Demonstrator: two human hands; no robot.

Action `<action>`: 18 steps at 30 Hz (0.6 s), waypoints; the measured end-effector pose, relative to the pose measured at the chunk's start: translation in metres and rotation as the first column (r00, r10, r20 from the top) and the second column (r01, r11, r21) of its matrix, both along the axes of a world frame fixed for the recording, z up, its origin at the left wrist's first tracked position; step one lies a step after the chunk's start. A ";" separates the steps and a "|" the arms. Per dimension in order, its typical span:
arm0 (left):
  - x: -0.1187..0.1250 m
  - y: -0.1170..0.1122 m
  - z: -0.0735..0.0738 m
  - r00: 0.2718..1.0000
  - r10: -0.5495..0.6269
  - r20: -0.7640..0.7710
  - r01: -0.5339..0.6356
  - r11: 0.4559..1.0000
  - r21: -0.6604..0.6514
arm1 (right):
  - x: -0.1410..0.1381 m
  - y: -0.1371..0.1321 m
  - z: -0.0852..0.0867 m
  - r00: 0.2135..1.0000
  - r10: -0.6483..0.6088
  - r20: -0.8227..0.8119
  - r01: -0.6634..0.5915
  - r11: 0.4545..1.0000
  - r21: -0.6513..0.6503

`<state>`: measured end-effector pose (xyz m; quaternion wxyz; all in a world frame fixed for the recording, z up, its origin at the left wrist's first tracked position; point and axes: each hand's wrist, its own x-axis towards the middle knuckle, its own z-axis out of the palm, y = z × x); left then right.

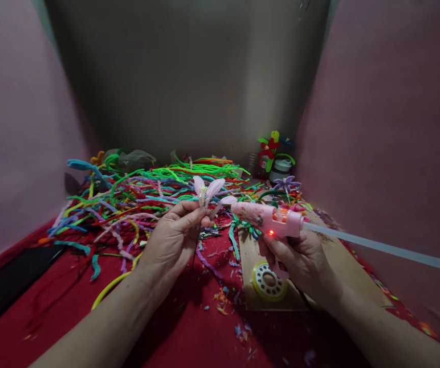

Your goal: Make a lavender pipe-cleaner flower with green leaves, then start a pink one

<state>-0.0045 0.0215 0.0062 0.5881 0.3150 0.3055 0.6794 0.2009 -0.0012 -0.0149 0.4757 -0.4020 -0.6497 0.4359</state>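
Note:
Between the thumb and fingers of my left hand [177, 227] is a pale pink pipe-cleaner flower [213, 190], its petals pointing up and its dark stem hanging below. My right hand [300, 255] is wrapped round a pink hot glue gun [260, 217]. A red light glows on the gun's side, and a long translucent glue stick [381, 243] sticks out of its back end. The gun's nozzle points left, close to the flower's lower petals; whether they touch I cannot tell.
A heap of colourful pipe cleaners [147, 189] spreads across the back of the red cloth [158, 327]. A cardboard piece [250, 286] bears a yellow-rimmed tape roll [269, 281]. Finished flowers [269, 148] stand at back right; a black flat object [8, 281] lies left.

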 end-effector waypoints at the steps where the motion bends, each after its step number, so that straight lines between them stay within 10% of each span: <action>1: 0.000 0.000 0.000 1.000 0.001 -0.002 -0.001 1.000 0.001 | 0.000 0.000 0.000 1.000 -0.002 0.001 0.002 1.000 -0.001; 18: 0.002 -0.003 0.003 1.000 -0.014 -0.014 0.014 1.000 0.019 | -0.002 0.000 0.001 1.000 -0.024 0.014 0.023 0.999 0.030</action>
